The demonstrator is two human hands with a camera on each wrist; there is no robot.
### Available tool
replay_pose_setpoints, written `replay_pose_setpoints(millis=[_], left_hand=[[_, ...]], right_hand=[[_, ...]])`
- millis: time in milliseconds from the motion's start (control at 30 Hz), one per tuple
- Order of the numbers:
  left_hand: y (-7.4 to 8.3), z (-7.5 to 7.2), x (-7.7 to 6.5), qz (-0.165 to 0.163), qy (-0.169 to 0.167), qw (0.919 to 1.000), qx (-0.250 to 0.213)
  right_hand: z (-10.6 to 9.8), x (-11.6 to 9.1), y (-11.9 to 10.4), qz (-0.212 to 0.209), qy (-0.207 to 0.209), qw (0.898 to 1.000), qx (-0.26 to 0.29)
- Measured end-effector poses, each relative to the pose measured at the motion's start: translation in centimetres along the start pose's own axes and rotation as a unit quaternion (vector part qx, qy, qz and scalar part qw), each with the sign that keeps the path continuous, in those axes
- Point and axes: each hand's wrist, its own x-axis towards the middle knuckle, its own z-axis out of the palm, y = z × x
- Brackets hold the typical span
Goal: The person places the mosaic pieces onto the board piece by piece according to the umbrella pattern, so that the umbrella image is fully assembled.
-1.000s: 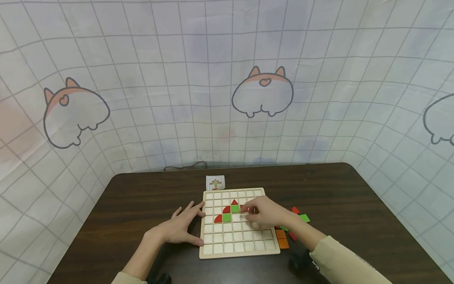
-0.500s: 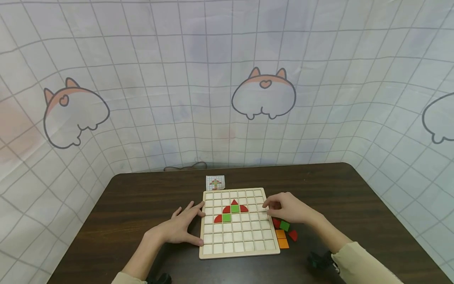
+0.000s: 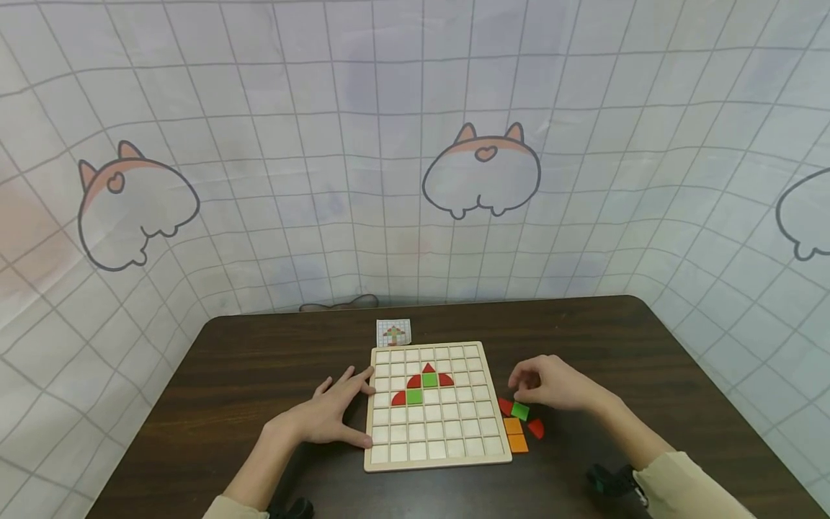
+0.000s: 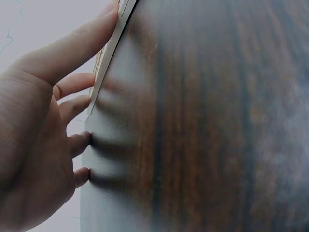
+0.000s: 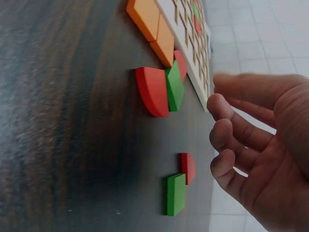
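A pale wooden grid board [image 3: 436,453] lies on the table, bearing two green squares, a red triangle and several red quarter-round tiles. My left hand [image 3: 327,412] is spread at its left edge, the thumb [image 4: 82,43] and two fingers touching the rim in the left wrist view. To the right of the board my right hand [image 3: 560,382] hovers with loosely bent fingers and holds nothing. In the right wrist view, a red quarter-round tile [image 5: 154,92] and a green square tile [image 5: 175,88] lie near that hand. Another green square [image 5: 176,194] and red tile [image 5: 189,168], hidden in the head view, lie farther off.
Two orange square tiles [image 3: 513,427] lie against the board's right edge. Behind the board sits a small card [image 3: 393,333] with a printed tile pattern. The dark wooden table [image 3: 259,360] ends in front of a white checked cloth [image 3: 324,216].
My right hand has moved off the board to the right, over the loose tiles. A red quarter-round tile it covered now shows beside the upper green square. My left hand stays put.
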Motion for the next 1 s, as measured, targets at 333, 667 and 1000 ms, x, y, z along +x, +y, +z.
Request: replay_pose_setpoints(millis=[333,667,1000], left_hand=[[0.1,0.0,0.0,-0.005,0.002,1.0000,0.006],[0.3,0.0,-0.1,-0.003,0.005,1.0000,0.003],[0.5,0.0,-0.1,-0.004,0.004,1.0000,-0.002]], right_hand=[[0.9,-0.3,0.6,0.009,-0.039,0.999,0.001],[1.4,-0.1,1.0,0.013,-0.014,0.999,-0.029],[1.4,-0.6,0.7,-0.005,-0.039,0.999,-0.017]])
